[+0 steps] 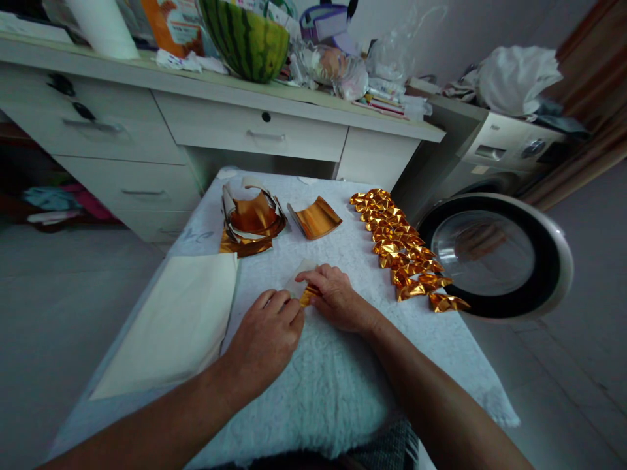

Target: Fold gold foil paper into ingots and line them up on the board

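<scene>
My left hand and my right hand meet over the middle of the cloth-covered table. Between them is a small sheet of gold foil paper, its pale side showing at the far edge. Both hands are closed on it, with fingers bent around its sides; part of the sheet is hidden under them. Just beyond lies a curled stack of gold foil sheets. Further left sits a larger curled pile of gold foil paper. To the right, rows of folded gold foil pieces stand close together.
A cream sheet stack lies at the table's left side. Behind stands a white desk bearing a cut watermelon, plastic bags and a paper roll. A washing machine's open round door reaches close to the table's right edge.
</scene>
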Tool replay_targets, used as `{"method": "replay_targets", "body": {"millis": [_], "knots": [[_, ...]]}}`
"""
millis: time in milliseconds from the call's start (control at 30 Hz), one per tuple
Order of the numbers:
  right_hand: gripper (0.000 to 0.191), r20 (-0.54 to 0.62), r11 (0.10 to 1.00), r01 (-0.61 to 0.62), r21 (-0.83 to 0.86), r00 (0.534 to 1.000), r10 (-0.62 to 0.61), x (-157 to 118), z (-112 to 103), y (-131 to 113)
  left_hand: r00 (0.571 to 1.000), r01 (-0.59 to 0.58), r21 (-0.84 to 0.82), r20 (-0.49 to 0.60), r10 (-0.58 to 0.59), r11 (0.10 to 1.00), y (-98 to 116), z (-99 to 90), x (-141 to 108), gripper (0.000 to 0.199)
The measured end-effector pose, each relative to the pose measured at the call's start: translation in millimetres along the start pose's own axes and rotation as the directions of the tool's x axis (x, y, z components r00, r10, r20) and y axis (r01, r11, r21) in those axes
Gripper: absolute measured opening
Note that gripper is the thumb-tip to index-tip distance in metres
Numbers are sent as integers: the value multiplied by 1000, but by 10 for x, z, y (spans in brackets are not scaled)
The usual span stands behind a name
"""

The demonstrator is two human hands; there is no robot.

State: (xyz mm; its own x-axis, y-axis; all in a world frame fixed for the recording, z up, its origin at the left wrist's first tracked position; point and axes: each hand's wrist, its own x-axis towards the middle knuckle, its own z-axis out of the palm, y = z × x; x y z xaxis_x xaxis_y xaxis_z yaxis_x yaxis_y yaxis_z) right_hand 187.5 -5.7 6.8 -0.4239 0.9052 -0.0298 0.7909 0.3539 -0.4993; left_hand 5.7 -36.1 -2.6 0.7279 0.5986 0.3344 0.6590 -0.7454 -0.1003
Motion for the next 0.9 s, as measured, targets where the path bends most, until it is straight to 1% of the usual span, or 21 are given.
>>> {"method": "replay_targets", "body": {"millis": [100, 200, 467, 600, 700, 767, 833, 900], "knots": [[60, 27, 1000, 14, 3, 1000, -14, 2, -11, 15, 1000, 1, 19, -23, -1, 1000, 13, -10, -7, 12], [62, 38, 1000, 19, 5, 999, -19, 0, -13, 34, 1000, -2, 31, -23, 3, 1000, 23, -21, -19, 12], [63, 21, 996, 76, 47, 997, -77, -1, 28, 114, 1000, 0, 47, -20, 1, 999, 23, -34, -19, 11], [63, 19, 995, 92, 48, 996, -93, -8, 8, 118, 1000, -2, 47, -18, 3, 999, 18, -34, -17, 12], [60, 17, 995, 82, 63, 996, -83, -26, -28, 86, 1000, -1, 44, -14, 2, 999, 18, -35, -24, 13], [53, 0, 996, 55, 73, 998, -55, -36, -36, 55, 1000, 1, 38, -3, -1, 999, 20, -41, -29, 13], [45, -36, 997, 23, 68, 999, -21, -38, -19, 20, 1000, 6, 38, 7, -6, 999, 23, -48, -32, 14], [45, -86, 999, -4, 46, 996, 8, -32, 16, -17, 1000, 6, 38, 7, -7, 999, 25, -54, -33, 14]]}}
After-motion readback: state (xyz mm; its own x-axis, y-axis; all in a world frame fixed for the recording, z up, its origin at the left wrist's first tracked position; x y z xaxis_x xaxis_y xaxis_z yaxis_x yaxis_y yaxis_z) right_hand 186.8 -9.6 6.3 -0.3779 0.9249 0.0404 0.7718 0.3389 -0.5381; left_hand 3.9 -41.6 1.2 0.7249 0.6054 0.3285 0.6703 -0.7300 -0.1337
